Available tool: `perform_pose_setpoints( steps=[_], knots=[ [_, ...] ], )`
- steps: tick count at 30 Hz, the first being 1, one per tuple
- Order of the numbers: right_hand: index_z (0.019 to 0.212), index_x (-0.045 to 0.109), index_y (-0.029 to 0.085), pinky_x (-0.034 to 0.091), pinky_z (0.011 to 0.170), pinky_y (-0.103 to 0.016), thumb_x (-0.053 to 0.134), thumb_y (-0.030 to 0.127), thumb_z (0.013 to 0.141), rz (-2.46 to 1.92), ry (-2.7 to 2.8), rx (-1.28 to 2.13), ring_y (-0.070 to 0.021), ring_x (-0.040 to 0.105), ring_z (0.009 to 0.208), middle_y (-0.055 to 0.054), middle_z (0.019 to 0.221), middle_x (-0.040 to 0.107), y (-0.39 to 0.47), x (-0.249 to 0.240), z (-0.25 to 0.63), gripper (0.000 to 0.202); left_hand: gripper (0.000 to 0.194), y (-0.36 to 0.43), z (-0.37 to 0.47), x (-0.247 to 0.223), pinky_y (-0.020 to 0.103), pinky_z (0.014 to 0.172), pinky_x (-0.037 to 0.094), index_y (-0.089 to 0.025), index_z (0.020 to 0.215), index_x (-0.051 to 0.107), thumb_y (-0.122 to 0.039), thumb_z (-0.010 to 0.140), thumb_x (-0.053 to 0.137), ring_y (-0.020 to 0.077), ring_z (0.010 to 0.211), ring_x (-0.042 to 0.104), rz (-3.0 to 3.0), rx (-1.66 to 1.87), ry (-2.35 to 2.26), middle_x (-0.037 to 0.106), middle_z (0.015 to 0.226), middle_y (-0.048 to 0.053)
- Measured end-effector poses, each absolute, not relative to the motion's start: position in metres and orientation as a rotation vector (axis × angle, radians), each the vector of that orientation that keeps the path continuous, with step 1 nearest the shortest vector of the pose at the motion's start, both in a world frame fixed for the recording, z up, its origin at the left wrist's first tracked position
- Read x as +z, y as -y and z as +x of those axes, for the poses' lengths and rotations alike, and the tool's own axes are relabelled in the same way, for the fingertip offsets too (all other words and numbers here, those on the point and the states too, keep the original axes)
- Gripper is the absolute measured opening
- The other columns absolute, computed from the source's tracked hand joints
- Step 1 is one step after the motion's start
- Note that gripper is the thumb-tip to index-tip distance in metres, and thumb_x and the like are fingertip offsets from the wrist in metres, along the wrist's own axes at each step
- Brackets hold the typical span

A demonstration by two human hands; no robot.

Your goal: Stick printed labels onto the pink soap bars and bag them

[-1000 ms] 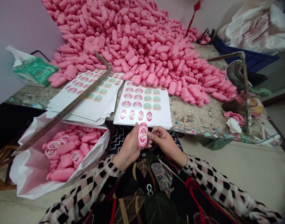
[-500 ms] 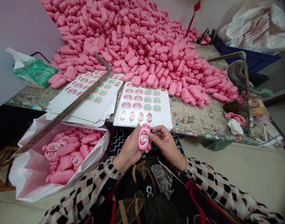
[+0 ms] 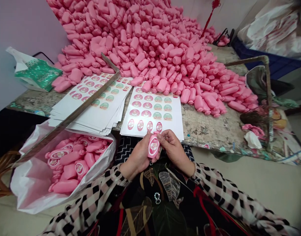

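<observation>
My left hand (image 3: 138, 158) is wrapped round a small pink plastic bottle (image 3: 150, 152) above my lap, its capped end tilted up and away from me. An oval pink-and-white label (image 3: 154, 146) faces up on its front. Curled in from the right, my right hand (image 3: 173, 147) has its thumb and bent fingers against the bottle's upper right side. Just beyond the bottle lies a sheet of stickers (image 3: 150, 108) on the worn table, with a row of oval labels along its near edge. Fingers under the bottle are partly hidden.
A large heap of pink bottles (image 3: 140, 42) covers the back of the table (image 3: 214, 127). More sticker sheets (image 3: 83, 108) lie left, under a slanting metal bar (image 3: 74, 113). A white sack (image 3: 34, 183) of labelled bottles stands lower left. Another metal frame (image 3: 268, 95) rises at right.
The bottle has tilted so its top leans right. My right hand has come in closer, its thumb now on the bottle's upper side. The camera view has shifted slightly.
</observation>
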State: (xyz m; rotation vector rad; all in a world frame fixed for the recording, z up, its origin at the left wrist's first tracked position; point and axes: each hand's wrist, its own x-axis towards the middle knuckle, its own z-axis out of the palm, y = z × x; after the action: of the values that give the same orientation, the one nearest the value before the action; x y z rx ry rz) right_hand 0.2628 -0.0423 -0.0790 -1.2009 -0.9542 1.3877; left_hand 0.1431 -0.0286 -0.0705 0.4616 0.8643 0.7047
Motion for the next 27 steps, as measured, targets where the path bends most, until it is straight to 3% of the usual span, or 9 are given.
perform_pose_setpoints(
  steps=[7,13,18,21,27],
  knots=[
    [0.078,0.047,0.020,0.029,0.049,-0.021,0.054,0.050,0.083,-1.281,1.011,1.395,-0.0073,0.036,0.050,0.008,0.058,0.042,0.034,-0.072,0.270,0.030,0.056,0.009,0.134,-0.067,0.017,0.030,0.035,-0.016,0.088,0.053,-0.066,0.084,0.029,0.0112,0.041,0.053,0.426,0.634,-0.670,0.057,0.062,0.003],
    [0.079,0.054,0.019,0.031,0.052,-0.022,0.053,0.046,0.084,-1.356,1.190,1.302,-0.0087,0.036,0.055,0.005,0.062,0.044,0.028,-0.059,0.281,0.027,0.068,-0.008,0.121,-0.066,0.022,0.035,0.044,-0.014,0.100,0.054,-0.068,0.083,0.016,0.0154,0.046,0.059,0.463,0.647,-0.545,0.062,0.069,0.008],
    [0.080,0.058,0.019,0.035,0.057,-0.023,0.051,0.043,0.085,-1.585,1.453,0.820,-0.0108,0.044,0.058,0.003,0.065,0.052,0.015,-0.062,0.309,0.026,0.078,-0.017,0.108,-0.058,0.036,0.054,0.054,-0.012,0.114,0.050,-0.070,0.081,0.009,0.0241,0.066,0.066,0.386,0.653,-0.478,0.066,0.083,0.016],
    [0.087,0.061,0.019,0.037,0.059,-0.024,0.049,0.040,0.087,-1.751,1.738,0.469,-0.0129,0.051,0.061,0.000,0.071,0.060,0.006,-0.078,0.326,0.025,0.080,-0.023,0.098,-0.052,0.043,0.067,0.053,-0.009,0.114,0.050,-0.070,0.081,0.010,0.0285,0.078,0.067,0.314,0.695,-0.405,0.066,0.093,0.020],
    [0.091,0.063,0.019,0.039,0.059,-0.024,0.046,0.040,0.088,-1.831,1.921,0.123,-0.0155,0.060,0.067,-0.003,0.079,0.066,0.003,-0.103,0.332,0.027,0.081,-0.032,0.083,-0.043,0.050,0.080,0.048,-0.009,0.118,0.050,-0.069,0.082,0.009,0.0328,0.095,0.063,0.261,0.774,-0.379,0.061,0.109,0.025]
  ],
)
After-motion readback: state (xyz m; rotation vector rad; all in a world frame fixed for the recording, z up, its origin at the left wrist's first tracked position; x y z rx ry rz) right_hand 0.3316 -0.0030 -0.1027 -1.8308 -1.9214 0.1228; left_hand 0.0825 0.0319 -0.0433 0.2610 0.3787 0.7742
